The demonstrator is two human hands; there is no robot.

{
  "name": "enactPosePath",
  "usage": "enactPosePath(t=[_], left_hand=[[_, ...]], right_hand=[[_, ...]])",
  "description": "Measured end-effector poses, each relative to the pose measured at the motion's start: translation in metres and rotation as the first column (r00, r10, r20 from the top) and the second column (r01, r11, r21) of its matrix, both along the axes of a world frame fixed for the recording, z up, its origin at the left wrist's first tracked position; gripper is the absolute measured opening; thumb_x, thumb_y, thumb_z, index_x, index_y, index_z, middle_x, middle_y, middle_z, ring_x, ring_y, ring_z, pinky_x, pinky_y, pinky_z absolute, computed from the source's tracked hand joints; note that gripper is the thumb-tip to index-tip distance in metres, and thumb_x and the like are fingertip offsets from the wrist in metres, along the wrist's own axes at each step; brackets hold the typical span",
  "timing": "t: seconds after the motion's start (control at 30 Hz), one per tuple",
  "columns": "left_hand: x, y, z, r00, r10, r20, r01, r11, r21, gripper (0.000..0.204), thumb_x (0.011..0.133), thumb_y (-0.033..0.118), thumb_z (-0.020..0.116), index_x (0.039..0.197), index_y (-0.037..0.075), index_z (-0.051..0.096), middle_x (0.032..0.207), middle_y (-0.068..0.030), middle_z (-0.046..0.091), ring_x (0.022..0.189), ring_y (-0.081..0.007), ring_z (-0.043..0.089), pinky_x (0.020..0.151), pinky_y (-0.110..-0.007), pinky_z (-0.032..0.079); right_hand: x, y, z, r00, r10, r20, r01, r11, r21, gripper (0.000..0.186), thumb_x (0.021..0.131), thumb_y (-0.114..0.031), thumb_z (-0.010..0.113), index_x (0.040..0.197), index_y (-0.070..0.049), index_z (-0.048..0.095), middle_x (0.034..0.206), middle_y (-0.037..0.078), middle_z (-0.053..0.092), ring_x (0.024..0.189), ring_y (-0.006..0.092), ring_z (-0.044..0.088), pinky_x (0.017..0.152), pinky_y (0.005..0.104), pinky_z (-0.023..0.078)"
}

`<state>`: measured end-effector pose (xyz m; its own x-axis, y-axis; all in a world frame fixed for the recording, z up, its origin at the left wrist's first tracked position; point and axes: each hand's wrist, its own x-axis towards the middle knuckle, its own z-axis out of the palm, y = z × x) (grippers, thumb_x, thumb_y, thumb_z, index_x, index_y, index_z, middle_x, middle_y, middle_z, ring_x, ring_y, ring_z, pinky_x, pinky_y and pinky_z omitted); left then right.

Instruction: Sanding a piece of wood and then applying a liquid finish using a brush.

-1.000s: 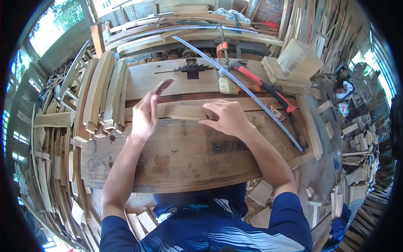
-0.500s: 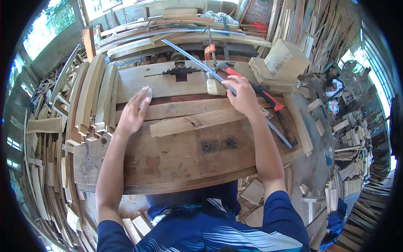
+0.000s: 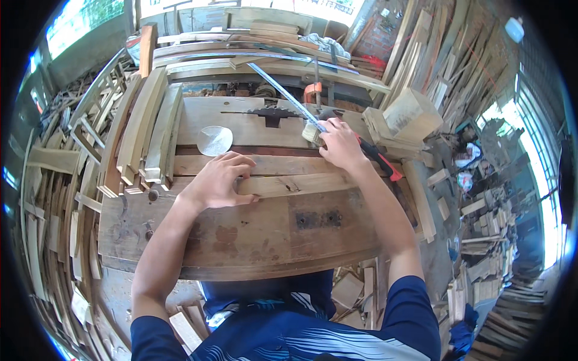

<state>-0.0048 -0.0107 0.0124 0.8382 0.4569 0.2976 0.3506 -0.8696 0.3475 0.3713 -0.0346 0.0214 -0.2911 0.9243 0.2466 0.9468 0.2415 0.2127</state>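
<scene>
My left hand curls round the left end of a pale wooden strip, thumb along the near edge and fingers along the far edge. Just beyond it, a clear round disc lies on the bench. My right hand has its fingers closed on a long metal ruler, which slants away to the far left. Beside those fingers are a paintbrush and a hammer with a red and black handle, both partly hidden by the hand.
A dark toothed saw blade stands in the wooden workbench. Long boards are stacked at left; a wood block sits at right. An orange clamp stands behind. Offcuts litter the floor.
My left hand has left the clear disc and come nearer, onto the end of the wooden strip. My right hand stays at the ruler. The whole view has shifted slightly.
</scene>
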Motion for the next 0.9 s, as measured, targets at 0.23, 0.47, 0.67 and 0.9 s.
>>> enactPosePath(t=[0.23,0.47,0.67,0.9], left_hand=[[-0.003,-0.001,-0.003,0.998,0.065,0.020,-0.065,0.997,-0.039,0.051,0.082,0.049,0.083,0.094,0.001,0.070,0.114,-0.0107,0.072,0.118,-0.0303,0.066,0.102,-0.043,0.053],[-0.001,0.001,-0.003,0.991,0.132,0.008,-0.129,0.982,-0.138,0.058,0.083,0.055,0.084,0.093,0.000,0.067,0.098,-0.0157,0.069,0.094,-0.0354,0.069,0.084,-0.045,0.056],[-0.001,0.002,-0.007,0.993,0.115,0.025,-0.111,0.985,-0.136,0.059,0.082,0.056,0.083,0.094,0.001,0.067,0.094,-0.0146,0.070,0.091,-0.0343,0.070,0.081,-0.045,0.055],[0.000,-0.003,0.005,0.990,0.138,-0.018,-0.139,0.976,-0.170,0.055,0.081,0.053,0.085,0.093,0.002,0.068,0.091,-0.0127,0.069,0.090,-0.0326,0.070,0.079,-0.044,0.055]], right_hand=[[-0.043,0.007,0.027,0.915,0.109,-0.388,-0.048,0.985,0.165,0.020,0.099,-0.018,0.064,0.107,0.000,0.067,0.113,0.020,0.075,0.097,0.0346,0.073,0.087,0.0452,0.056],[-0.059,0.006,0.056,0.144,-0.106,-0.984,-0.286,0.947,-0.144,0.027,0.116,-0.022,0.036,0.130,-0.002,0.048,0.095,0.017,0.074,0.064,0.0226,0.071,0.058,0.0357,0.058],[-0.070,-0.020,0.037,-0.051,-0.210,-0.976,-0.319,0.930,-0.183,0.048,0.114,-0.022,0.049,0.159,-0.011,0.038,0.091,0.017,0.069,0.056,0.0182,0.062,0.056,0.0328,0.056],[0.033,-0.025,0.008,-0.049,-0.218,-0.975,-0.336,0.922,-0.190,0.034,0.112,-0.021,0.050,0.143,-0.007,0.057,0.121,0.022,0.068,0.079,0.0234,0.075,0.053,0.0328,0.059]])
